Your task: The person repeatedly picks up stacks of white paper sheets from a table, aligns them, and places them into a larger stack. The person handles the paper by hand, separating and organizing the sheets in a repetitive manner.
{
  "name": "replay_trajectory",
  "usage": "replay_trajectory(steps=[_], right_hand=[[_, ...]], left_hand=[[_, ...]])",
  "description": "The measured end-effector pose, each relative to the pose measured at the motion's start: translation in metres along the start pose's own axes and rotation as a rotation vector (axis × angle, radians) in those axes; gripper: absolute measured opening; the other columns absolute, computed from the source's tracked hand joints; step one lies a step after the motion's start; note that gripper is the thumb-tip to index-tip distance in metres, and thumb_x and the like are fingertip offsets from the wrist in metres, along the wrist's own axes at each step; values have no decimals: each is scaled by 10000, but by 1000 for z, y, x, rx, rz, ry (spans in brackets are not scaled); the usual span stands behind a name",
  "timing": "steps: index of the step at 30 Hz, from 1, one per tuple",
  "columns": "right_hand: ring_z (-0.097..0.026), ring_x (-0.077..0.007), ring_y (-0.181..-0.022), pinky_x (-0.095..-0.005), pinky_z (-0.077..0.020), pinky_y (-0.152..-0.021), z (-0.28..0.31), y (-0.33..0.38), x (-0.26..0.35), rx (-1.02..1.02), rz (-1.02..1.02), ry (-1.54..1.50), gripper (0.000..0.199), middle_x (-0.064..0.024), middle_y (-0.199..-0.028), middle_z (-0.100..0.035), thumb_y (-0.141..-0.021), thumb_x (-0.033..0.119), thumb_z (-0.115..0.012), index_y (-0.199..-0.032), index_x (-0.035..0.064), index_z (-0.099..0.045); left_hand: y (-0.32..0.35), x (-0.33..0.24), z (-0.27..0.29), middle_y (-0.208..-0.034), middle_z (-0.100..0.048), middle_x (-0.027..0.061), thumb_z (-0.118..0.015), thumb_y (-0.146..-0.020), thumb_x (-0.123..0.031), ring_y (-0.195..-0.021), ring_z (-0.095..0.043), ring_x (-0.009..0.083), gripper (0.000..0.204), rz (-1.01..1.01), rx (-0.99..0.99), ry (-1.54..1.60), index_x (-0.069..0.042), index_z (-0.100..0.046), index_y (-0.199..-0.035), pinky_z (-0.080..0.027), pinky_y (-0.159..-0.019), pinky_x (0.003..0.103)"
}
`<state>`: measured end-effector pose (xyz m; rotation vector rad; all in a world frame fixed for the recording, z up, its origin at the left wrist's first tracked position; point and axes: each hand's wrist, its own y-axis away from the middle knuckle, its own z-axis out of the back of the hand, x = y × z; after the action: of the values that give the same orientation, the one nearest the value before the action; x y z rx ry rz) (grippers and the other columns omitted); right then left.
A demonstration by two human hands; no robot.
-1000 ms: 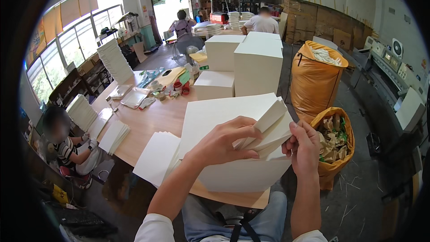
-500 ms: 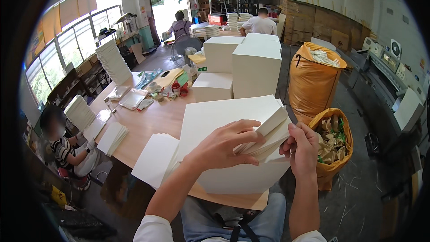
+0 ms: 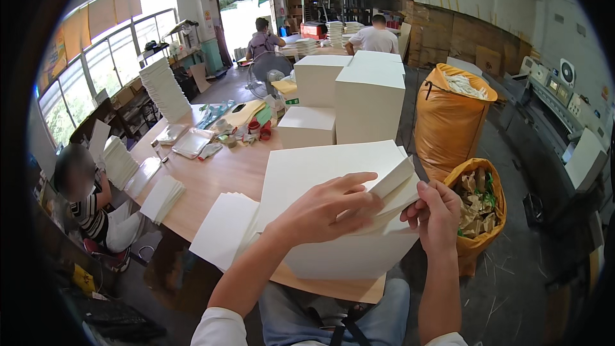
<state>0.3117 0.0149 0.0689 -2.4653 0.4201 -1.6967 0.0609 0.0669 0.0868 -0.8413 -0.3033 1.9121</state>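
Note:
A tall block of stacked white paper sheets (image 3: 320, 170) stands at the table's front edge, just before me. At its right corner several top sheets (image 3: 392, 182) are bent up and fanned. My right hand (image 3: 437, 214) pinches the edge of these sheets between thumb and curled fingers. Against the bent sheets from the left lies my left hand (image 3: 330, 208), its fingers stretched out and slightly blurred. A fanned bundle of white sheets (image 3: 224, 227) rests left of the block.
More white paper stacks (image 3: 369, 102) rise behind the block. Bags and tape rolls (image 3: 254, 127) lie mid-table. Two orange sacks (image 3: 451, 125) stand on the floor at right. A seated co-worker (image 3: 96, 198) is at the left; two other people are farther back.
My left hand's fingers have shifted over the bent sheets, and its thumb has drawn in. My right hand keeps its pinch. The co-worker at left has raised a white sheet.

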Motion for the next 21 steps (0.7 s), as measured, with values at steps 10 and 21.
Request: replay_trajectory(steps=[10,21], right_hand=[[-693,-159,-656,-285,-458,-542,8,8,-6,-126,163,224,349,-55,-719,-672,-1091,205,-677,-783,75,-575],[-642,-462,-1243,-539,-535,-1019,-5,53,-7,366,521,1245,483,-237,-1295,-700,-825,224,-865,-1249,19,-759]], left_hand=[[0,4,0,-1479,-688,88,-966,-809,-140,-1330,-683,322,495,80,-21,198,-168,-787,-1269,-581,-1088,438],[6,8,-15,-1665,-503,164,-800,-988,-357,-1244,-680,370,639,-210,130,-188,-368,-581,-1588,-597,-1024,449]])
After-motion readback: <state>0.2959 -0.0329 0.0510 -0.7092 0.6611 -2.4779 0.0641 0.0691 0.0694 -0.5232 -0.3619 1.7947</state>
